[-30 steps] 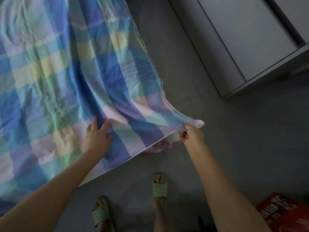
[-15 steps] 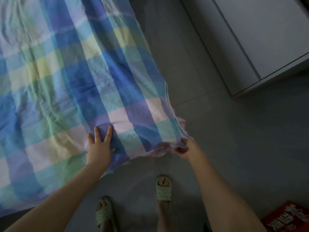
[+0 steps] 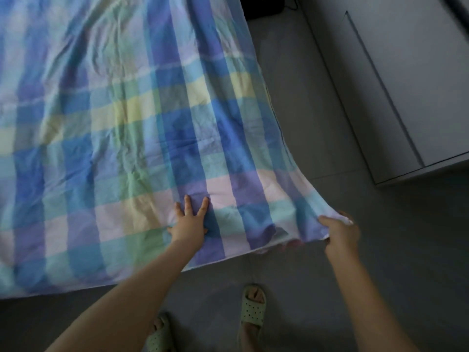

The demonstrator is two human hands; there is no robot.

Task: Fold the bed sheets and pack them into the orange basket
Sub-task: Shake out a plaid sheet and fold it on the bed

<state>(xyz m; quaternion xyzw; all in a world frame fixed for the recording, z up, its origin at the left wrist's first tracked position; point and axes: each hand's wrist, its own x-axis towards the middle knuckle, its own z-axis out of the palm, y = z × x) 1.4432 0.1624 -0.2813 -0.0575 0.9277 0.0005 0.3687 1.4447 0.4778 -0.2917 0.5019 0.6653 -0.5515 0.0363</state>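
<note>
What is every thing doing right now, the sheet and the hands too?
checked sheet: spread out, wrinkled, near corner lifted.
left hand: flat on the sheet, fingers spread.
right hand: pinching the sheet's corner.
slippers: on the feet.
grey cabinet: shut.

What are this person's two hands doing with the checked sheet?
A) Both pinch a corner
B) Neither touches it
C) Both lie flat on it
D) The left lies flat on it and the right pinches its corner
D: the left hand rests on the checked sheet with its fingers straight and spread, while the right hand has thumb and fingers closed on the sheet's near corner.
</note>
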